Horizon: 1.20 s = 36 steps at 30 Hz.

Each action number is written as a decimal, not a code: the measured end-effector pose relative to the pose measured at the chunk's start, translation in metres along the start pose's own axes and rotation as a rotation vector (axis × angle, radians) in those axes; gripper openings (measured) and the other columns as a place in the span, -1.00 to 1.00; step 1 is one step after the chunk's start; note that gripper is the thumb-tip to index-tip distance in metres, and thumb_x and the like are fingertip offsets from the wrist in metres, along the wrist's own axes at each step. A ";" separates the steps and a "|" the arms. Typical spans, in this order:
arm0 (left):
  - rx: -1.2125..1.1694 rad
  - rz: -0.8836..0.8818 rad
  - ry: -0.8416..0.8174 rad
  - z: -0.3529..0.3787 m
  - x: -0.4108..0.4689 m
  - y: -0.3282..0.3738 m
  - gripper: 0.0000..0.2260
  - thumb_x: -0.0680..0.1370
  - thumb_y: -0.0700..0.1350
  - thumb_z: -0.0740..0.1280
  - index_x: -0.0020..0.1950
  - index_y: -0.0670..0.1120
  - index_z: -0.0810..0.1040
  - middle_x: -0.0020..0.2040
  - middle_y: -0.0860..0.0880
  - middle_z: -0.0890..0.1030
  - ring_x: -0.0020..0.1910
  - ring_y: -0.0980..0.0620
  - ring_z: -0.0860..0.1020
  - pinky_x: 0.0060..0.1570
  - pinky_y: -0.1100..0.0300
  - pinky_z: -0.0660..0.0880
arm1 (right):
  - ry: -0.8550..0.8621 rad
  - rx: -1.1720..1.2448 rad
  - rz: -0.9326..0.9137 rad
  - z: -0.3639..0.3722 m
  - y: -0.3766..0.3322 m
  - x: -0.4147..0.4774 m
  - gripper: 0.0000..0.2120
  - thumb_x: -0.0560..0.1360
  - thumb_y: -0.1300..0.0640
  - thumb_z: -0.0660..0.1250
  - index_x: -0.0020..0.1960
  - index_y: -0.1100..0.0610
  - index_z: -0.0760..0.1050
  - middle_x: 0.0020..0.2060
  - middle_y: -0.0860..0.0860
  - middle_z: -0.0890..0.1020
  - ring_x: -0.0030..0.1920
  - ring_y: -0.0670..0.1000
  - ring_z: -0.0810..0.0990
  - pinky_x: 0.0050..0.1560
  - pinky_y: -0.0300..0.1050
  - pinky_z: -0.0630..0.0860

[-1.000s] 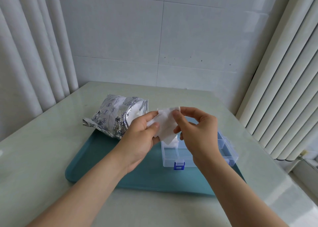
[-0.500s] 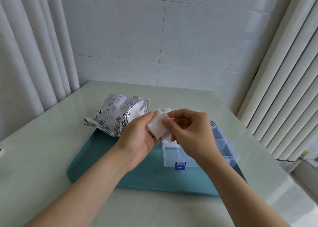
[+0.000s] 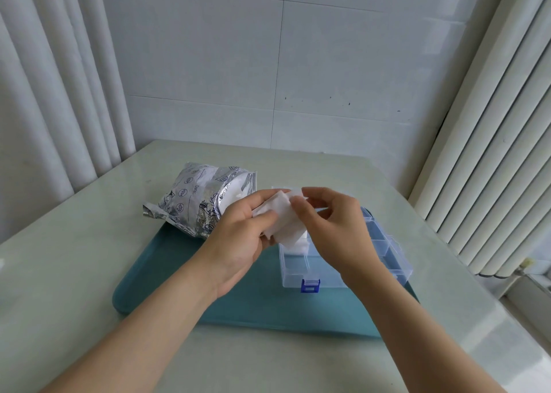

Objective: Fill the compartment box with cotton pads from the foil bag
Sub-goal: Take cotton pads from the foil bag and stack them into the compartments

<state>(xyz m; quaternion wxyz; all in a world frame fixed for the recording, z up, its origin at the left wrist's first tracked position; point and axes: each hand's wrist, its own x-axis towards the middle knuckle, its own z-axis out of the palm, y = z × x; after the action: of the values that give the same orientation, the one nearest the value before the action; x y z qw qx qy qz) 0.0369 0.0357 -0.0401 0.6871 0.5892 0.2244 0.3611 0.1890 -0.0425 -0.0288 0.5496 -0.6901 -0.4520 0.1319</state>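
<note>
The fingers (image 3: 259, 197) of the left hand (image 3: 238, 237) were curled round a small bundle of white square cotton pads (image 3: 283, 218). The fingers (image 3: 298, 206) of the right hand (image 3: 337, 225) pinched the same bundle at its 3 o'clock edge. The cotton pads hung in the air, just above the 11 o'clock corner of the clear plastic compartment box (image 3: 387, 254), where more white pads (image 3: 298, 245) already lay.

The pads looked thin and limp, so peeling one away could have dragged its neighbours along and dropped them on the teal plastic tray (image 3: 167, 273). The compartments were narrow, and a pad lowered flat might have caught a divider and folded. The box also looked light, and a firm press might have slid it along the tray. The crinkled silver foil bag (image 3: 190, 201) lay on its side at 10 o'clock from the hands, its mouth open toward them. A knock from the left wrist could have spilled it onto the pale glossy worktop (image 3: 74, 243).

A second earlier the pad had been spread flat between the hands, the right one holding a top corner. Since then the hands had closed together and the pad looked bunched. Bag, box and tray had not moved.
</note>
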 end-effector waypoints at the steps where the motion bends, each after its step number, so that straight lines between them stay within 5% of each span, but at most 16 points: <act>1: 0.021 0.015 -0.008 0.000 0.000 0.000 -0.67 0.73 -0.32 0.18 0.36 -0.07 0.62 0.26 -0.17 0.70 0.27 -0.16 0.65 0.37 -0.19 0.50 | -0.087 0.059 0.047 -0.001 -0.001 0.000 -0.77 0.63 -0.10 0.38 0.13 0.01 0.71 -0.10 -0.14 0.73 -0.13 -0.09 0.63 -0.11 -0.16 0.55; 4: 0.114 0.067 0.002 -0.001 0.001 -0.003 -0.58 0.74 -0.31 0.17 0.44 0.12 0.55 0.24 -0.12 0.70 0.24 -0.13 0.65 0.32 -0.12 0.53 | -0.258 0.195 0.084 -0.004 -0.006 -0.004 -0.69 0.71 0.04 0.27 0.00 0.15 0.72 -0.23 -0.03 0.67 -0.26 -0.17 0.53 -0.21 -0.32 0.45; 7: 0.188 0.085 0.024 -0.006 0.003 -0.007 -0.52 0.74 -0.29 0.18 0.49 0.24 0.44 0.27 -0.09 0.68 0.27 -0.09 0.65 0.40 -0.15 0.52 | -0.255 0.257 0.077 -0.007 -0.009 -0.002 -0.76 0.70 0.13 0.29 0.04 0.19 0.71 -0.24 0.00 0.66 -0.29 -0.18 0.53 -0.26 -0.39 0.42; 10: 0.255 0.096 0.002 -0.009 0.003 -0.010 -0.56 0.75 -0.26 0.20 0.49 0.22 0.43 0.25 -0.06 0.70 0.27 -0.08 0.65 0.42 -0.20 0.49 | -0.195 0.292 0.066 -0.006 -0.010 -0.002 -0.84 0.67 0.16 0.35 0.08 0.13 0.72 -0.13 0.07 0.75 -0.22 -0.17 0.62 -0.24 -0.41 0.47; 15: 0.291 0.151 -0.001 -0.006 0.002 -0.007 -0.74 0.75 -0.25 0.21 0.29 0.02 0.61 0.19 -0.05 0.73 0.24 -0.07 0.68 0.28 -0.05 0.62 | -0.079 0.325 -0.004 -0.006 -0.007 0.000 -0.89 0.63 0.15 0.43 0.03 0.11 0.74 -0.14 0.01 0.78 -0.07 0.01 0.74 0.00 -0.16 0.66; 19: 0.269 0.139 -0.011 -0.006 0.003 -0.007 -0.73 0.76 -0.25 0.20 0.30 -0.05 0.65 0.18 -0.11 0.74 0.22 -0.12 0.69 0.19 -0.01 0.65 | 0.038 0.327 -0.002 -0.004 -0.004 0.002 -0.89 0.64 0.16 0.41 0.00 0.10 0.73 -0.17 -0.02 0.77 -0.17 -0.12 0.69 -0.14 -0.25 0.59; 25: 0.203 0.086 0.034 -0.008 0.004 -0.008 -0.74 0.74 -0.28 0.23 0.26 -0.04 0.65 0.15 -0.12 0.74 0.15 -0.13 0.71 0.04 0.04 0.69 | 0.223 0.410 -0.050 -0.013 -0.008 0.004 -0.88 0.68 0.20 0.34 0.05 0.13 0.65 -0.18 0.09 0.73 -0.32 0.08 0.72 -0.31 -0.10 0.63; 31: 0.121 0.068 0.006 -0.006 0.004 -0.007 -0.79 0.70 -0.28 0.31 0.29 -0.11 0.65 0.13 -0.18 0.73 0.13 -0.17 0.72 0.01 0.00 0.69 | -0.090 0.232 -0.171 -0.012 -0.013 -0.001 -0.98 0.60 0.24 0.46 0.03 0.18 0.67 -0.42 0.06 0.64 -0.51 0.01 0.53 -0.47 -0.14 0.48; 36: -0.032 -0.004 -0.041 -0.006 0.003 -0.001 -0.74 0.74 -0.29 0.18 0.28 -0.24 0.65 0.12 -0.36 0.68 0.18 -0.33 0.68 0.06 -0.05 0.67 | -0.083 0.061 -0.229 -0.006 -0.007 -0.001 -0.97 0.57 0.21 0.50 -0.05 0.15 0.69 -0.44 0.02 0.66 -0.48 -0.02 0.57 -0.41 -0.14 0.55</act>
<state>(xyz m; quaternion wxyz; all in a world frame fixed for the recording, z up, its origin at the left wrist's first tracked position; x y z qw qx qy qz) 0.0348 0.0414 -0.0423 0.7018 0.5849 0.2054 0.3510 0.1892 -0.0473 -0.0205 0.5627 -0.6107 -0.5461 0.1106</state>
